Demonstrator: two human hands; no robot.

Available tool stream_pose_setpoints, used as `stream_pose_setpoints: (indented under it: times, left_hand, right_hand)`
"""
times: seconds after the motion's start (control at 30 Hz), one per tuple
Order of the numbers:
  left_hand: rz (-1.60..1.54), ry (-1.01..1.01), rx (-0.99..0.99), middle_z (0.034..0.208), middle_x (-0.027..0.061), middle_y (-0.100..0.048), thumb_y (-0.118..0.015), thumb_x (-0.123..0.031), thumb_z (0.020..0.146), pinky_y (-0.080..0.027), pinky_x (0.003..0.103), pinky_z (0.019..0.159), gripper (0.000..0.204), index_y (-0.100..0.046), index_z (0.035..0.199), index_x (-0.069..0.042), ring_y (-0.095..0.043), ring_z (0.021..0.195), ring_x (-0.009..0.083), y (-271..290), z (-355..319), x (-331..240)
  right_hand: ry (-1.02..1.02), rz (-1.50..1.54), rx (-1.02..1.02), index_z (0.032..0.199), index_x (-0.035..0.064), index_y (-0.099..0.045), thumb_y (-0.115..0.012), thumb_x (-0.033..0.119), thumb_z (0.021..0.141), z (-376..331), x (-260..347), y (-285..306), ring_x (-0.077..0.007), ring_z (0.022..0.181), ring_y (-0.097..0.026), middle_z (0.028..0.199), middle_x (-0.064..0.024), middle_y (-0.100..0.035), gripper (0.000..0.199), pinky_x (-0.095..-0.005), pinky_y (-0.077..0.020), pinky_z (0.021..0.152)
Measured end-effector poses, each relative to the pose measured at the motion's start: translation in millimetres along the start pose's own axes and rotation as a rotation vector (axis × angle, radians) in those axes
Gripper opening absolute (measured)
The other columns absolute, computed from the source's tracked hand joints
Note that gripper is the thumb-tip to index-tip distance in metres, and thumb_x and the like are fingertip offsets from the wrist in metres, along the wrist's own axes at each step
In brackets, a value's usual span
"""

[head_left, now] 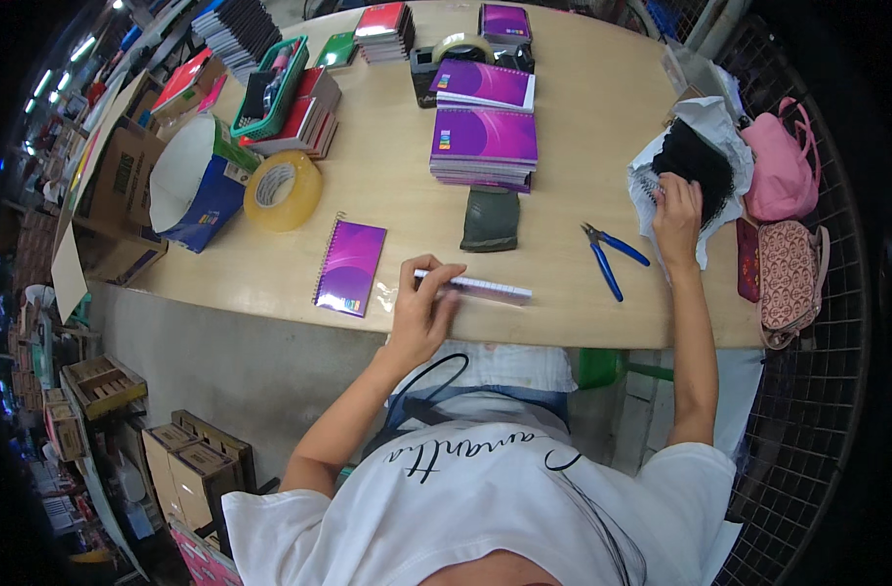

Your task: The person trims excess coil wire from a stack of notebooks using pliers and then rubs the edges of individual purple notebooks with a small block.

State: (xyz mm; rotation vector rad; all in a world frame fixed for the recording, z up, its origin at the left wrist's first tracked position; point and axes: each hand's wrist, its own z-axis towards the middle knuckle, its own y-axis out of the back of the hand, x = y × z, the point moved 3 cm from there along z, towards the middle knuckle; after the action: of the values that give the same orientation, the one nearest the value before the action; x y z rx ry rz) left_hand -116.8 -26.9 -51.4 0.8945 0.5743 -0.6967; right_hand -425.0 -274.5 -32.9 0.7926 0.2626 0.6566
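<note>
My left hand (424,305) grips a thin notebook (490,290) stood on edge near the table's front, its pale punched edge upward. At the right, my right hand (677,217) has its curled fingers on a heap of black wire binding coils (698,168) lying in crumpled white paper (649,156); what the fingertips pinch is hidden. A purple spiral notebook (350,268) lies left of my left hand. Between my hands rest blue-handled cutting pliers (604,262), apart from both. Beyond the held notebook sits a dark grey block (490,219).
A stack of purple notebooks (484,142) occupies the middle, before a tape dispenser (424,78). Leftward are a large tape roll (304,200), a cut-open blue container (194,190) and a green basket (294,93). Pink bags (780,166) line the right edge beside wire mesh (822,391).
</note>
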Motion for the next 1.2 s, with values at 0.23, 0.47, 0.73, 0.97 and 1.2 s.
stream_pose_setpoints:
  times: [0.23,0.47,0.73,0.97,1.2]
  left_hand:
    - [-0.007,0.114,-0.176,0.101,0.0139,-0.045,-0.077,-0.008,0.076,-0.045,0.035,0.074,0.028,-0.061,0.098,-0.002,-0.049,0.092,0.0265,-18.3,-0.2,7.2]
    - [-0.033,0.153,-0.176,0.101,0.0123,-0.044,-0.077,-0.013,0.079,-0.043,0.034,0.08,0.027,-0.06,0.095,-0.002,-0.048,0.094,0.0251,-21.5,0.2,6.0]
    - [0.002,0.127,-0.224,0.096,0.0136,-0.047,-0.077,-0.012,0.078,-0.043,0.036,0.076,0.026,-0.061,0.095,-0.001,-0.045,0.094,0.0275,-20.5,0.8,3.0]
    - [-0.003,0.107,-0.225,0.096,0.0139,-0.047,-0.077,-0.013,0.079,-0.043,0.036,0.075,0.025,-0.061,0.095,-0.002,-0.045,0.092,0.0278,-21.1,-0.1,4.2]
    - [0.014,0.088,-0.229,0.094,0.0143,-0.047,-0.077,-0.013,0.078,-0.042,0.037,0.077,0.026,-0.061,0.095,-0.002,-0.045,0.093,0.0287,-22.3,0.5,2.9]
  right_hand:
    - [-0.113,0.812,0.497,0.104,0.0009,-0.068,-0.061,-0.004,0.082,-10.0,128.7,46.5,-0.0254,0.078,-0.061,0.094,-0.0169,-0.063,0.024,-0.0331,-0.048,0.066]
    - [-0.175,1.047,0.442,0.097,-0.0001,-0.07,-0.066,0.0,0.082,-21.3,155.9,41.0,-0.0226,0.074,-0.062,0.087,-0.0136,-0.065,0.016,-0.0321,-0.0481,0.064]
    - [-0.053,0.956,0.556,0.094,0.0011,-0.067,-0.066,0.007,0.083,-21.1,162.0,42.4,-0.0275,0.079,-0.062,0.085,-0.0158,-0.062,0.012,-0.036,-0.0484,0.064]
    - [-0.004,0.81,0.453,0.098,0.001,-0.06,-0.067,0.015,0.084,-18.9,176.4,44.7,-0.032,0.082,-0.063,0.085,-0.0135,-0.057,0.021,-0.0386,-0.0492,0.064]
    - [-0.014,0.764,0.437,0.095,0.0018,-0.059,-0.068,0.012,0.081,-13.0,185.8,48.4,-0.0318,0.08,-0.062,0.089,-0.0111,-0.057,0.019,-0.0393,-0.0491,0.064]
